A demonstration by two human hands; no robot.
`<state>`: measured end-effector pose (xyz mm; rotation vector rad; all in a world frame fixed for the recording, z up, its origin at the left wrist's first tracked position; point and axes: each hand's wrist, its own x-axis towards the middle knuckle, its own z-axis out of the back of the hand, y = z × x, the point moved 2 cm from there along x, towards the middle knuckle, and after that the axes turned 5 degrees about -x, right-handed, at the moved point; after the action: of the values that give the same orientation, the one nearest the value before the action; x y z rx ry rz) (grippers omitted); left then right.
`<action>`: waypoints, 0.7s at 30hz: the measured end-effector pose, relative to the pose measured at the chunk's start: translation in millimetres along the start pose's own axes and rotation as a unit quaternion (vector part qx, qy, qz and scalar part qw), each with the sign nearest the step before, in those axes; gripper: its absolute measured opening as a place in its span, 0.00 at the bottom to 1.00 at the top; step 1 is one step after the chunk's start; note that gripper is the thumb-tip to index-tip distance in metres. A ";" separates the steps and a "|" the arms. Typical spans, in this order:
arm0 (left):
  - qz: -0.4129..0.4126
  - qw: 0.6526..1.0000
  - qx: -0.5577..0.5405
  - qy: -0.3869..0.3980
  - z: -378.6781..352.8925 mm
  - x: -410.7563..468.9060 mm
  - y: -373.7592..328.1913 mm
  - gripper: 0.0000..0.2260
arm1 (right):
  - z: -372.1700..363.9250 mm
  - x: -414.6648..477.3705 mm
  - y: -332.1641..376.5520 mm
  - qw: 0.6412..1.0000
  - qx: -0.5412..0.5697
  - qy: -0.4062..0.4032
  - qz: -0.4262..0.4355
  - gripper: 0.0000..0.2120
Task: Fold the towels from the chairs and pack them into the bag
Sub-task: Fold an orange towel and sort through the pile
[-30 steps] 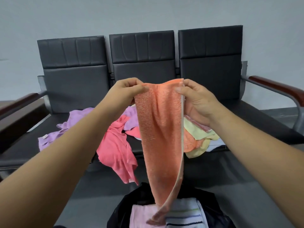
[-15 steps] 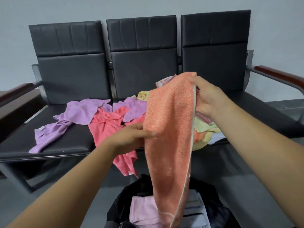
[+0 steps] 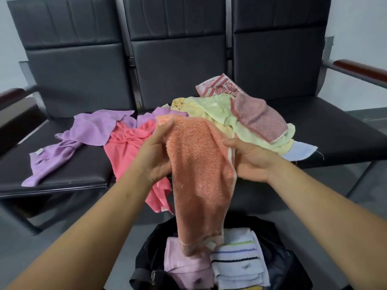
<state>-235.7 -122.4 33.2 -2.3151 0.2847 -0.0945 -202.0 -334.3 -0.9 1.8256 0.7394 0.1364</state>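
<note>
Both hands held the orange terry towel [image 3: 199, 174] at centre frame. The left hand [image 3: 154, 158] was curled round its left edge. The right hand [image 3: 253, 162] gripped the right edge, fingers tucked under the cloth. The towel hung as a long narrow strip, and its lower hem, with a white label, dangled just over the open black bag [image 3: 142, 266] at bottom centre. The bag held a folded pink towel [image 3: 186, 268] and a striped white towel [image 3: 238, 256] side by side.

Judged step: shortening the strip before packing. Best done by bringing the hanging hem up to the held end, matching the edges, then lowering it in flat. Terry looked limp and would likely slump if let go on one side.

Room: open air between the chair front and the bag. A loose pile lay close behind the hands on the black chair seats [image 3: 335, 132]:
- purple towel [image 3: 92, 130], at left
- coral towel [image 3: 125, 147], draped over the seat's front edge
- pale green towel [image 3: 217, 109] and dusty pink towel [image 3: 259, 120], at right

These were a possible snag. Spare room inside the bag could not be told, though its right part looked dark.
</note>
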 end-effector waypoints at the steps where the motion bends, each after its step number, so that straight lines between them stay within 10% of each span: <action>1: -0.001 1.000 0.018 -0.005 4.7 1.0 -1.3 0.17 | -0.1 0.7 1.5 1.000 -0.017 0.002 0.001 0.29; 5: -0.025 0.982 0.176 0.056 25.0 5.9 -13.5 0.23 | -1.3 10.4 5.2 0.998 -0.046 -0.026 0.039 0.38; 9: -0.002 0.936 0.349 0.049 32.2 3.8 -16.1 0.29 | -6.8 17.2 10.3 0.995 0.016 -0.078 0.062 0.20; 14: 0.017 0.906 0.422 0.000 36.9 1.7 -13.3 0.06 | -9.4 19.9 24.8 0.988 -0.014 -0.128 0.080 0.05; 21: -0.006 0.974 0.218 -0.060 22.0 3.9 -19.1 0.14 | -1.7 8.6 46.2 0.972 -0.155 -0.169 0.048 0.14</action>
<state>-225.1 -95.0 31.9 -1.8781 0.1687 -0.0201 -176.5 -337.3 38.5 1.5323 0.3655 0.0015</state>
